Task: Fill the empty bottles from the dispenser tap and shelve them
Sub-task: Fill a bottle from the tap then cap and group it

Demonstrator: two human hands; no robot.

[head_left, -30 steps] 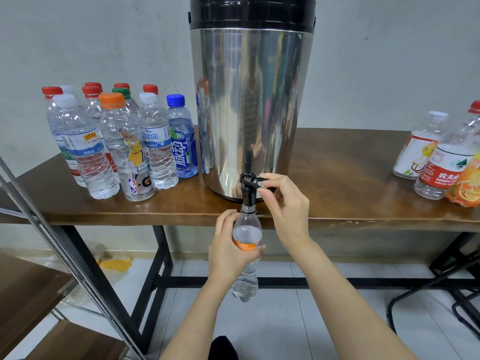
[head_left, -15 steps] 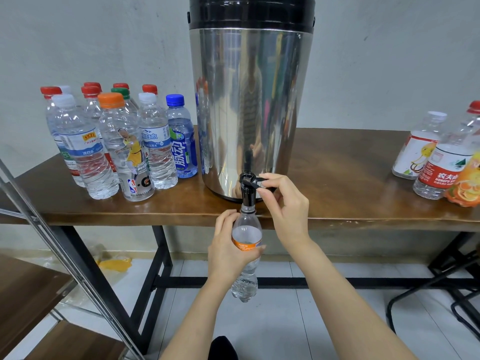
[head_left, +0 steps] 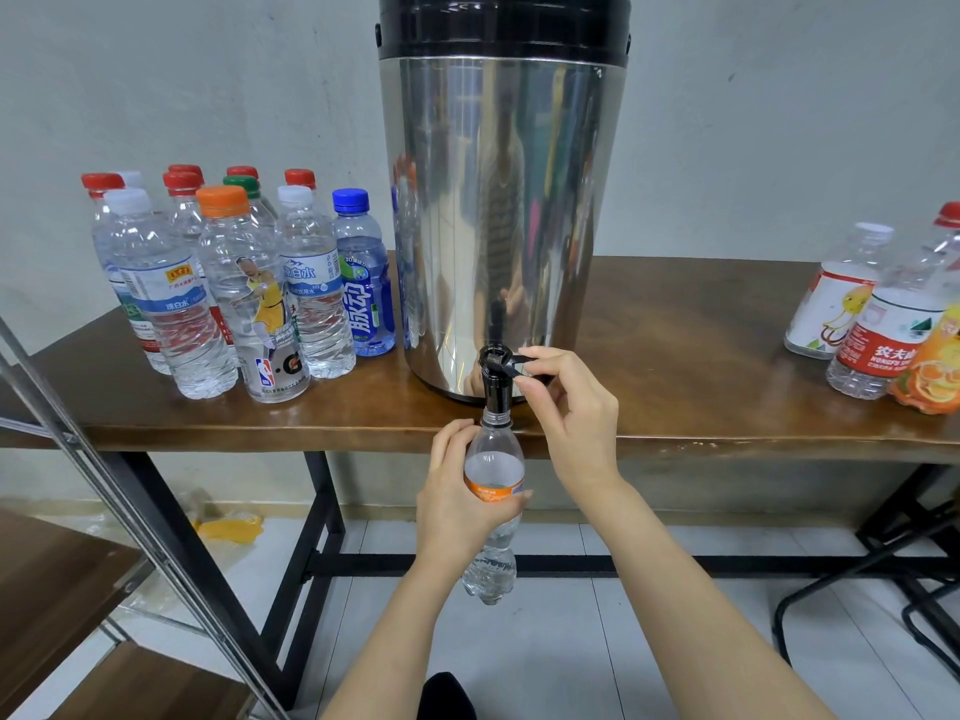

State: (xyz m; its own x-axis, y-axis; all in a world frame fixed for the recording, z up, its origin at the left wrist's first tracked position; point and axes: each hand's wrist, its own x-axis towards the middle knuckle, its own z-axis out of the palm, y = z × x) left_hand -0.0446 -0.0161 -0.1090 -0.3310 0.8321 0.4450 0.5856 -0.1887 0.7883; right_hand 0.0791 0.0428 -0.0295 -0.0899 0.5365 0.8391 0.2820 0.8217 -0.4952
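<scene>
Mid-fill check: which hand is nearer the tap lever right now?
Right. The right hand pinches the tap lever at its outer end. The left hand is lower, holding the orange-labelled bottle up under the spout.

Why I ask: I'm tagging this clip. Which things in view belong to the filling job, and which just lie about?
Job: tall steel dispenser; its black tap, pinched by the right hand; clear orange-labelled bottle, gripped by the left hand; capped plastic bottles on the brown wooden table; wooden shelf rack.
Lying about: yellow scrap on the floor; black metal frame, right.
</scene>
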